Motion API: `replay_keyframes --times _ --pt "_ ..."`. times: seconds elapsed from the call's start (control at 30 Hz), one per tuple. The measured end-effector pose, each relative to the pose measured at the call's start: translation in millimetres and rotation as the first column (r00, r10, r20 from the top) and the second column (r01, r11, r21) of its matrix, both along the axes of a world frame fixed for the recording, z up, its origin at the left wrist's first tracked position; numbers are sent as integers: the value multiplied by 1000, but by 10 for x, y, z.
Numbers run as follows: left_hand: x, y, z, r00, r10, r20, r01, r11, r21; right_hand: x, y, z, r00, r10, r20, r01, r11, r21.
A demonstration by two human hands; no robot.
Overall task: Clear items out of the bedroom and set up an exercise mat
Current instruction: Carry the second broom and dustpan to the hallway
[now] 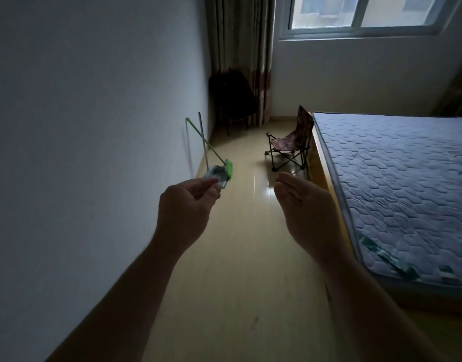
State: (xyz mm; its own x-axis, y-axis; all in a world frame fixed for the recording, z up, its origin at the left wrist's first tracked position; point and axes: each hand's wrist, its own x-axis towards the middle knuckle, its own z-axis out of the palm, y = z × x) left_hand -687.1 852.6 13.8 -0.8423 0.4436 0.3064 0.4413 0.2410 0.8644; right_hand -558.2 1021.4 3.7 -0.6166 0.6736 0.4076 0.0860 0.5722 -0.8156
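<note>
I look down a dim strip of floor between the left wall and the bed. My left hand (186, 202) and my right hand (303, 202) reach forward at mid-height, both with loosely curved fingers and nothing in them. Beyond my left hand, a green broom (228, 168) and a grey dustpan (216, 176) lean against the wall by their long handles. A small folding camp chair (290, 145) with patterned fabric stands on the floor beside the bed's far corner. A larger dark chair (233, 100) sits in the far corner in front of the curtain. No exercise mat is in view.
The bed's quilted blue-grey mattress (397, 178) on a wooden frame fills the right side. A striped curtain (241, 48) hangs in the corner next to the window (363, 14). The beige glossy floor (240, 257) runs from me to the chairs.
</note>
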Motion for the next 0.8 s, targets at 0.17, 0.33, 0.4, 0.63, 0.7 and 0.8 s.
replay_keyframes --times 0.17,0.33,0.4,0.63,0.7,0.8 --pt "-671 688 -73 998 47 40 -47 999 -6 -754 743 24 999 50 7 -50 999 -6" --pt "-1568 1373 -289 994 87 65 -89 996 25 -1622 1518 -141 994 88 59 -88 996 -1" --pt "-1995 1668 -372 993 93 76 -97 994 42 -2030 1827 -188 993 105 62 -104 994 -9" --pt "-3520 2745 -488 990 94 105 -101 993 66 -3444 2842 -149 985 137 101 -141 990 27" --pt "-3873 3050 -459 993 83 89 -87 995 46 -3783 3123 -134 986 131 100 -133 991 13" --pt "-4327 3455 -439 994 61 87 -63 998 24 -4267 3511 -171 988 117 96 -114 993 -36"
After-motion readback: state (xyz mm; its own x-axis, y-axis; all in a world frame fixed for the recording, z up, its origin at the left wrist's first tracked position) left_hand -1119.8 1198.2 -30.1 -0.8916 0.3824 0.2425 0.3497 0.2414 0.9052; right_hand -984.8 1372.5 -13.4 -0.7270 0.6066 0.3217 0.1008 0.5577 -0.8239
